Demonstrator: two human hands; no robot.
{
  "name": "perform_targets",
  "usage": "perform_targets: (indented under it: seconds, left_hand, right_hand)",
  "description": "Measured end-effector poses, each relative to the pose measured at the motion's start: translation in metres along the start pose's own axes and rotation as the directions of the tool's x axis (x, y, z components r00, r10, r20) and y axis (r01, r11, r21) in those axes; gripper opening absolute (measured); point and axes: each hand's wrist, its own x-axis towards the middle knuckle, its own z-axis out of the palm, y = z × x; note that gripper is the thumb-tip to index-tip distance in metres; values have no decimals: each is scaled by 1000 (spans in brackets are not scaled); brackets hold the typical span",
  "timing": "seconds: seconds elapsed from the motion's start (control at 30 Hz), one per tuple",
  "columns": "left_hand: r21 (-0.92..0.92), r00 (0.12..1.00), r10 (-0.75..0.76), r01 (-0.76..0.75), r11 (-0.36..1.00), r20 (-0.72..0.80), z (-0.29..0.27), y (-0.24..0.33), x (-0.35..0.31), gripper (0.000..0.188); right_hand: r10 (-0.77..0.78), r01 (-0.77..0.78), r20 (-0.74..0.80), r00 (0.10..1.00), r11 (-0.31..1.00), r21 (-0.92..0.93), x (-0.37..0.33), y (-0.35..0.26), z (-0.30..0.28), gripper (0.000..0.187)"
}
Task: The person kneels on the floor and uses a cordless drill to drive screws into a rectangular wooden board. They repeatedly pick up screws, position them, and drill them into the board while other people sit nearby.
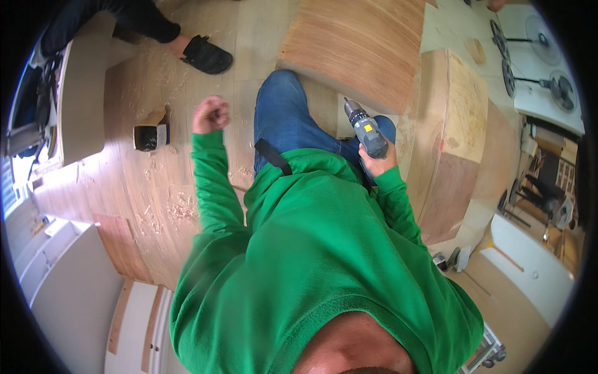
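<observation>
In my right hand is a grey cordless drill with a yellow patch, gripped by its handle. Its chuck points away from me, close to the near edge of a large wood-grain box or panel. My left hand is raised out to the left over the floor, fingers curled closed. A small dark spot shows between those fingers, too small to name. Below and left of that hand stands a small open carton on the floor; what it holds is hidden.
Wood shavings lie scattered over the plank floor. A long wooden box stands at my right. Another person's foot in a black shoe is at the far left. White cabinet pieces sit at the near left.
</observation>
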Motion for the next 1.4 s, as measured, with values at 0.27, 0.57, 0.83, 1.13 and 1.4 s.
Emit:
perform_targets:
  seconds: [0.27, 0.57, 0.83, 1.13, 1.4]
  left_hand:
    - [254, 887, -361, 292, 922, 289, 157, -92, 11, 9]
    - [739, 642, -709, 320, 593, 291, 247, -155, -20, 21]
    - [733, 640, -710, 326, 597, 294, 241, -169, -25, 23]
    - [555, 678, -720, 546, 628, 148, 222, -170, -16, 24]
    - [450, 745, -607, 458, 766, 276, 235, -191, -29, 29]
  right_hand:
    - [74, -57, -148, 986, 991, 117, -11, 21, 1, 22]
    - [210, -115, -93, 973, 798, 592, -21, -2, -11, 35]
    - [182, -120, -73, 981, 853, 508, -25, 10, 1, 19]
    - [354, -198, -165, 921, 787, 585, -14, 12, 14, 20]
    - [357, -170, -240, 903, 808, 564, -4, 12, 32, 17]
